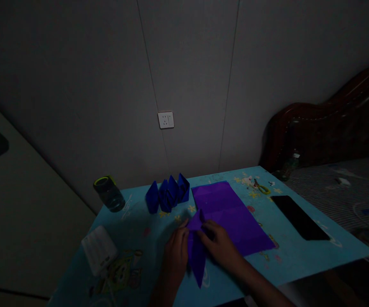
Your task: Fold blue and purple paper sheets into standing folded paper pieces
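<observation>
A purple folded paper (197, 256) is held between my two hands near the table's front edge, with one pointed end toward me and a folded peak at the top. My left hand (177, 247) is closed on its left side, the fingers along the edge. From the right, my right hand (218, 243) pinches the upper part with thumb and fingers. Just beyond lies a flat stack of purple paper sheets (232, 217) with crease lines, partly covered by my right hand. Several blue folded paper pieces (168, 194) stand in a row behind my left hand.
A dark cup with a yellow-green rim (110, 196) stands at the back left, a white power adapter or box with a cable (99, 249) nearer me. A black flat slab (299, 217) lies on the right, with yellow-handled scissors (263, 187) behind it on the blue patterned table (152, 273).
</observation>
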Available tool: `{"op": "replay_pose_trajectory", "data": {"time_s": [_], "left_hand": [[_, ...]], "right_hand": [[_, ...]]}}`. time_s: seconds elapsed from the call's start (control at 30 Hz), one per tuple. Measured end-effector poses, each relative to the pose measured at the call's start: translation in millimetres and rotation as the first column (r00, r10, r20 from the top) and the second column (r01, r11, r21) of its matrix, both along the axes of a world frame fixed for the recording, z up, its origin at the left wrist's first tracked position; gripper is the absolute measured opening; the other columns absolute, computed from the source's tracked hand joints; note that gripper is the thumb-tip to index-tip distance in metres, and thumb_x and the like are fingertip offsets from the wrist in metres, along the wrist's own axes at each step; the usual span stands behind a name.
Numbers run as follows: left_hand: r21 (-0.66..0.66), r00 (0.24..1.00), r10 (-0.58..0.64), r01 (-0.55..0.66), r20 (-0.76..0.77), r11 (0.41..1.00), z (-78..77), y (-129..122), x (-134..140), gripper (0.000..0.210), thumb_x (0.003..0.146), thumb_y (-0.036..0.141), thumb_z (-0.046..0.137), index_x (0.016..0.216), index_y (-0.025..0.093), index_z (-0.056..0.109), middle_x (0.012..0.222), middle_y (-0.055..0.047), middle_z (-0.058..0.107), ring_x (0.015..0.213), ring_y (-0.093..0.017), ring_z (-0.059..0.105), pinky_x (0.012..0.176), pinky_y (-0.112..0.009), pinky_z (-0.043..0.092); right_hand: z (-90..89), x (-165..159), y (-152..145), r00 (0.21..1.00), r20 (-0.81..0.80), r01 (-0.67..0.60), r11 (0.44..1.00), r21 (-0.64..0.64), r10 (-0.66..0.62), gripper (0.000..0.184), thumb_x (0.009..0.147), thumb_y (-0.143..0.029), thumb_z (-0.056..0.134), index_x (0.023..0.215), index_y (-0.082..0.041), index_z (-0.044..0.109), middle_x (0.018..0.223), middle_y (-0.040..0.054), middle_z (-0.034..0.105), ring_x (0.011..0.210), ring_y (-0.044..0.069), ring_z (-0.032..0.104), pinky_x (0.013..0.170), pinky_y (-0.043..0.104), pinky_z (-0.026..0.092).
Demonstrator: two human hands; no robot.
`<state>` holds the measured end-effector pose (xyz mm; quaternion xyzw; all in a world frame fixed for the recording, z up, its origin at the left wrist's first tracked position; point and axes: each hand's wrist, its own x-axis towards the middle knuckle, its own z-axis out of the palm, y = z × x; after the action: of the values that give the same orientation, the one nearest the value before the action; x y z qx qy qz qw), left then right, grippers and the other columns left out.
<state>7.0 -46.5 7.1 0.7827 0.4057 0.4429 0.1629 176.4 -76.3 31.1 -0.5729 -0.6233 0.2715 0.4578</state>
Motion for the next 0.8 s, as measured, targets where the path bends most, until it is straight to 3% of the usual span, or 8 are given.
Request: {"op": "replay_pose_trajectory", "data": {"time_s": [0.2,0.33,0.43,0.57,0.7,0.8], "left_hand": [[-0.218,0.942,0.222,-0.168,0.252,0.961,13.2,1.5,-3.2,0.027,0.096,0.037,0.045,0.091,0.020,0.065,0.090,-0.008,0.073,0.088,-0.023,0.070,0.082,-0.036,0.057],[-0.335,0.920,0.282,-0.184,0.273,0.924,6.4,4.6,-4.9,0.026,0.094,0.040,0.048,0.096,0.019,0.063,0.087,-0.006,0.071,0.080,-0.022,0.070,0.073,-0.034,0.057],[-0.249,0.956,0.195,-0.139,0.218,0.959,3.1,3.6,-4.0,0.025,0.095,0.031,0.046,0.110,0.020,0.062,0.101,-0.009,0.070,0.093,-0.023,0.069,0.083,-0.036,0.056],[-0.153,1.000,-0.022,0.021,-0.005,0.988,9.8,-3.1,-0.7,0.034,0.094,0.019,0.039,0.114,0.022,0.066,0.105,-0.009,0.066,0.098,-0.022,0.066,0.087,-0.037,0.054],[-0.137,0.993,-0.041,0.025,-0.113,0.990,10.7,-7.4,2.0,0.043,0.093,0.014,0.038,0.127,0.026,0.062,0.112,-0.011,0.060,0.099,-0.021,0.066,0.086,-0.036,0.055],[-0.099,0.983,-0.005,-0.013,-0.186,0.995,2.2,-6.1,1.3,0.043,0.092,0.015,0.038,0.121,0.026,0.066,0.113,-0.012,0.060,0.096,-0.023,0.067,0.080,-0.035,0.056]], "right_hand": [[-10.8,12.0,3.6,0.987,-0.130,-0.105,0.993,-0.047,0.098,0.040,0.099,-0.039,0.044,0.093,-0.017,0.077,0.091,0.0090,0.073,0.095,0.025,0.068,0.089,0.040,0.051],[-16.6,12.9,2.7,0.990,-0.136,-0.039,0.996,-0.078,0.028,0.033,0.090,-0.037,0.058,0.107,-0.015,0.076,0.098,0.0115,0.073,0.085,0.025,0.067,0.080,0.040,0.053],[-13.6,12.2,0.9,0.994,-0.105,0.006,0.998,-0.056,-0.011,0.035,0.085,-0.028,0.062,0.115,-0.014,0.073,0.100,0.0122,0.073,0.082,0.025,0.066,0.077,0.039,0.054],[-8.1,11.8,0.0,0.997,-0.072,-0.014,0.999,0.034,0.016,0.034,0.088,-0.018,0.057,0.118,-0.016,0.072,0.108,0.0125,0.071,0.099,0.025,0.066,0.091,0.041,0.051],[-3.6,11.2,-1.8,1.000,0.013,-0.025,0.998,0.065,0.025,0.035,0.089,-0.013,0.055,0.121,-0.017,0.070,0.112,0.0132,0.070,0.105,0.025,0.066,0.097,0.040,0.050],[0.0,11.0,-4.1,0.998,0.064,-0.023,0.998,0.066,0.019,0.036,0.090,-0.012,0.056,0.123,-0.016,0.068,0.114,0.0140,0.069,0.107,0.025,0.065,0.098,0.040,0.050]]}}
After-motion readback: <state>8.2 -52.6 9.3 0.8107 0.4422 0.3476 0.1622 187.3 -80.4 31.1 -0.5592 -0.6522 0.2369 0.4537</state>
